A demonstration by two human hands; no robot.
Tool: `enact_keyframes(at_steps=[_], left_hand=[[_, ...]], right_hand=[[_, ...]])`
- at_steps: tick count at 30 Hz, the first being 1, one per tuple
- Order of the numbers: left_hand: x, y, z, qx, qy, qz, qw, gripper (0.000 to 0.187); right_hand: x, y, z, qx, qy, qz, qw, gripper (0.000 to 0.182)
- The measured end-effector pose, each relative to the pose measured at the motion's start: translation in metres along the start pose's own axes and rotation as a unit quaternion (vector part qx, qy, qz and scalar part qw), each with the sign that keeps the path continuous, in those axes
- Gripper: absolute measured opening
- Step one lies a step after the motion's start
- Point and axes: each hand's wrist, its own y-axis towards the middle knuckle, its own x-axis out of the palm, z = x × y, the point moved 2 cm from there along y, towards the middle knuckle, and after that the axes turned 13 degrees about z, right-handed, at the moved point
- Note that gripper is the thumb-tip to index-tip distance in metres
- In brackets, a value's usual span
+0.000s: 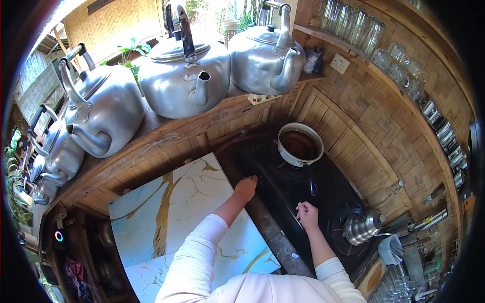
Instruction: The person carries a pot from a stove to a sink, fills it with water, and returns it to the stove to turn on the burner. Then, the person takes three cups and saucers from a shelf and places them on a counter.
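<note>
My left hand [246, 187] is closed at the front left edge of the black stove [273, 189]; what its fingers grip, if anything, is hidden. Further right along the same stove front, my right hand [307, 216] has curled fingers, and I cannot make out anything in them. Beyond it, a metal saucepan [296, 160] with dark liquid inside sits on the far part of the stove. A dark handle [313, 189] points from the saucepan's side toward me. To the right of my right hand is a shiny gooseneck kettle [361, 227].
Several large aluminium kettles [184, 81] line the wooden ledge [172, 129]. A white, gold-veined countertop [194, 189] lies under my left arm. Glasses [353, 25] and cups fill the curved shelf at right. A small white object [295, 255] lies before the stove.
</note>
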Motion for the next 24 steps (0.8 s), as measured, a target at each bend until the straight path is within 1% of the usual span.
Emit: enact_keyframes(at_steps=[1, 2, 5, 9, 11, 15, 17, 18, 20, 24], left_hand=[[0.003, 0.002, 0.001, -0.004, 0.021, -0.018, 1.0, 0.011], [0.002, 0.004, 0.003, -0.008, 0.041, -0.038, 0.998, 0.013], [-0.001, 0.008, 0.007, 0.005, 0.046, -0.047, 0.998, 0.016], [-0.003, 0.015, 0.008, 0.009, 0.039, -0.073, 0.996, 0.015], [-0.007, 0.017, 0.011, 0.025, 0.047, -0.099, 0.994, 0.017], [-0.011, 0.027, 0.01, 0.019, 0.041, -0.126, 0.991, 0.018], [-0.007, 0.032, 0.003, -0.035, 0.014, -0.186, 0.982, 0.019], [-0.007, 0.035, 0.003, -0.035, 0.014, -0.186, 0.982, 0.019], [-0.008, 0.039, 0.002, -0.078, -0.006, -0.196, 0.977, 0.022], [-0.001, 0.04, -0.009, -0.063, 0.008, -0.179, 0.982, 0.025]], right_hand=[[0.0, 0.0, 0.0, -0.022, 0.018, 0.008, 1.0, 0.023], [0.0, 0.0, 0.0, -0.02, 0.018, 0.01, 1.0, 0.023], [0.001, -0.003, 0.001, -0.055, -0.002, 0.026, 0.998, 0.022], [0.0, -0.009, -0.001, -0.048, -0.003, 0.042, 0.998, 0.023], [0.001, -0.009, 0.004, -0.078, -0.021, 0.04, 0.996, 0.024], [0.002, -0.009, 0.009, -0.045, -0.008, 0.046, 0.998, 0.024], [0.001, -0.009, 0.008, -0.047, -0.002, 0.051, 0.998, 0.024], [0.001, -0.009, 0.007, -0.048, -0.002, 0.05, 0.998, 0.024], [0.002, -0.01, 0.005, -0.051, 0.011, 0.055, 0.997, 0.025], [0.0, -0.01, 0.005, -0.059, -0.01, 0.055, 0.997, 0.025]])
